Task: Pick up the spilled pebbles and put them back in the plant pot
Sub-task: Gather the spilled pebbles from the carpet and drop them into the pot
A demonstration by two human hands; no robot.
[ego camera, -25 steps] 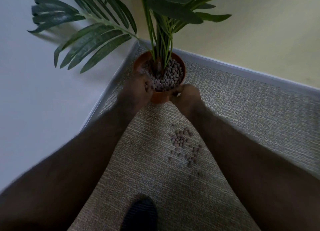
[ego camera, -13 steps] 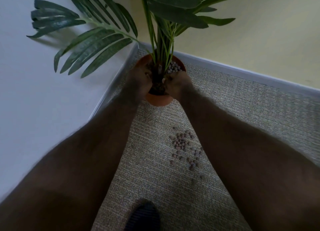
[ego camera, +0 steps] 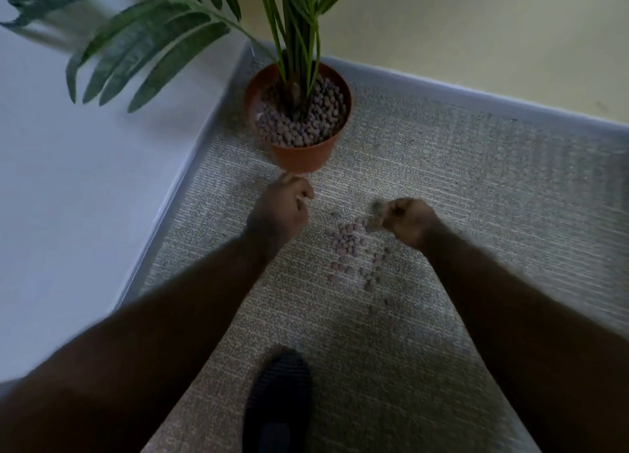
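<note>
At far left, we see a pale wall (ego camera: 68, 197) meeting the carpet (ego camera: 476, 187) along a grey skirting (ego camera: 190, 166); a second skirting runs off to the right under a yellowish wall (ego camera: 493, 27). Blurred green fronds (ego camera: 153, 47) arch over the left wall from the plant whose stems rise out of the pot (ego camera: 299, 158).

The pot, terracotta in colour, stands on the carpet in the corner where the two skirtings meet, close to the left one. Its top is filled with pebbles (ego camera: 306, 122) packed around the stems.

Just below the pot's base we find our left hand (ego camera: 280, 207), knuckles up, with the fingers curled together in a loose fist; whether it holds anything we cannot tell. It is near the pot, though contact cannot be judged.

Between the two hands, on the carpet, lie the spilled pebbles (ego camera: 347, 245): a dense cluster at the upper end, thinning into a scatter that trails down and to the right.

At the right edge of that cluster is our right hand (ego camera: 406, 223), low over the carpet, its fingers bunched together at the nearest pebbles. Motion blur hides whether they are clamped on any.

Both bare forearms run back to the lower corners. At bottom centre a dark shoe (ego camera: 277, 401) rests on the carpet.
</note>
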